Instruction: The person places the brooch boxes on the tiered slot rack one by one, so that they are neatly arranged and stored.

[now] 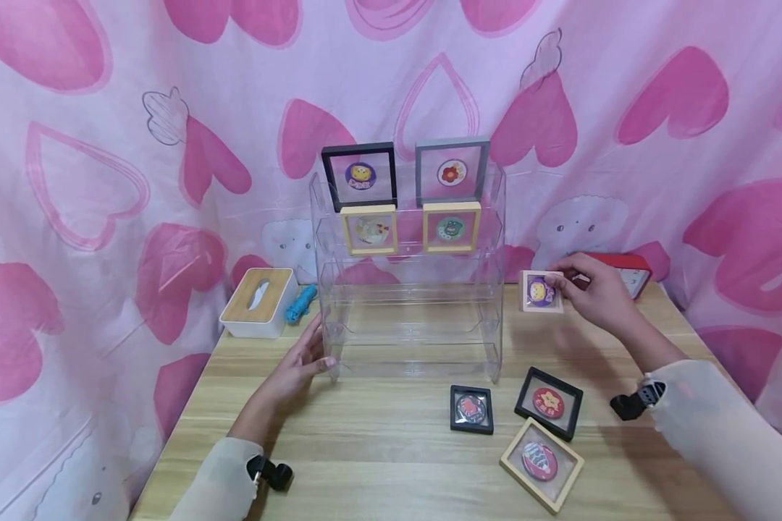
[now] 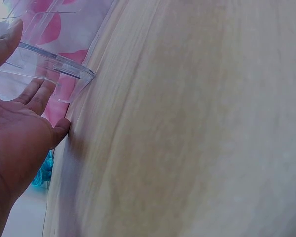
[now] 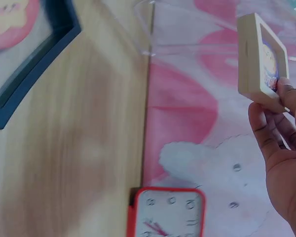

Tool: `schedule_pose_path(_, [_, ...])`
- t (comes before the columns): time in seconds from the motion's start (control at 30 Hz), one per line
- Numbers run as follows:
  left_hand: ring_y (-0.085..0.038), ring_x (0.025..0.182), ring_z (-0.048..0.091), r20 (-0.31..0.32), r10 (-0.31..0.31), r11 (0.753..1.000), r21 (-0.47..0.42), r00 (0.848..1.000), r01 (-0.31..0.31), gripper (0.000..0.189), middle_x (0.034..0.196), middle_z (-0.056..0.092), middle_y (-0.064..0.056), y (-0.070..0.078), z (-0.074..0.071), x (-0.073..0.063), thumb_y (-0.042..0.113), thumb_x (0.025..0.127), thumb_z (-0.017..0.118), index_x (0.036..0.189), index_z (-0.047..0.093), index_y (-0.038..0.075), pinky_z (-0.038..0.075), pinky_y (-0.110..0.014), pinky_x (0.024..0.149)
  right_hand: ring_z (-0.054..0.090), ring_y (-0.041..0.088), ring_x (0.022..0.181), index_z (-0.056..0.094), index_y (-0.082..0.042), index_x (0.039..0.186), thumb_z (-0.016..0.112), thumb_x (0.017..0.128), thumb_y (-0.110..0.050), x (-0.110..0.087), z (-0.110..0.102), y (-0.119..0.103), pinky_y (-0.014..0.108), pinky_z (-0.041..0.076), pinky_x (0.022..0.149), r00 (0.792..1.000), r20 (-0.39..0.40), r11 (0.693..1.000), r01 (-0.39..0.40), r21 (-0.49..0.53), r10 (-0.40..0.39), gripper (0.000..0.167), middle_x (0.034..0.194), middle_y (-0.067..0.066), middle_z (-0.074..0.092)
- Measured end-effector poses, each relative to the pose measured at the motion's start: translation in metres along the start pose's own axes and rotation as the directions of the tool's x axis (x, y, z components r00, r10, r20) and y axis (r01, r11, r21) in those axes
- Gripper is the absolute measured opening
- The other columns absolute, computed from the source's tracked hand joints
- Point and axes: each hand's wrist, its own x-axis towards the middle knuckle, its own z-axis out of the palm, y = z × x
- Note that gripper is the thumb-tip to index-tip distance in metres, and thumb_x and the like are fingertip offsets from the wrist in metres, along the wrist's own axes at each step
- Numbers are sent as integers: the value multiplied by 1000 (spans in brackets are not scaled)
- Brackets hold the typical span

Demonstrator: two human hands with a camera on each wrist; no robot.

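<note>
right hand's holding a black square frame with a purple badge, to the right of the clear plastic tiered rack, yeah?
One slip: the right hand holds a pale cream square frame, not black, as the right wrist view shows. The rest stands.

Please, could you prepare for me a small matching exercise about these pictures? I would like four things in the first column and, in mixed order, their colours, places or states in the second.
Column one
1. Tissue box
2. Clock
3. Right hand
4. Red-flower frame

Column two
A. Stands in the top row, with a grey border
B. Holds a small pale frame
C. Has a wood-coloured top and white sides
D. Has a red rim and a white face

Right pairs: 1-C, 2-D, 3-B, 4-A
</note>
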Motion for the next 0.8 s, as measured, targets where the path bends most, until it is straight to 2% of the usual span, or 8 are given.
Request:
schedule_pose_path(0.2, [-52,171,10,6,13,1000,-18,1000,-13,97,186,14,-19,0,1,-1,5,111,61,178,3,42,11,-76,134,59,-13,101,80,-8,119,80,100,-2,4,-4,-28,-4,45,92,999,-18,999,29,21,-28,20,114,11,76])
schedule_pose_path(0.33, [-52,172,10,2,6,1000,-15,1000,-6,97,187,13,-18,0,1,-1,4,111,61,178,4,44,10,-76,134,60,-7,98,80,-11,121,81,99,-4,7,-3,-47,-4,47,89,998,-25,998,57,22,-56,23,116,9,76])
schedule_pose_path(0.57, [-51,172,8,-11,-23,1000,-1,1000,23,96,187,11,-16,0,2,-1,8,111,62,177,4,47,12,-77,133,60,-2,99,81,-9,121,82,97,0,12,8,-71,-1,50,88,989,-53,988,141,57,-139,25,116,9,75])
schedule_pose_path(0.8, [-52,171,10,3,1,1000,-6,1000,-1,97,187,12,-18,0,1,-1,7,111,63,178,3,45,13,-76,134,61,-3,104,83,-8,121,83,94,4,22,19,-87,1,52,90,973,-74,971,224,86,-218,29,116,9,74])
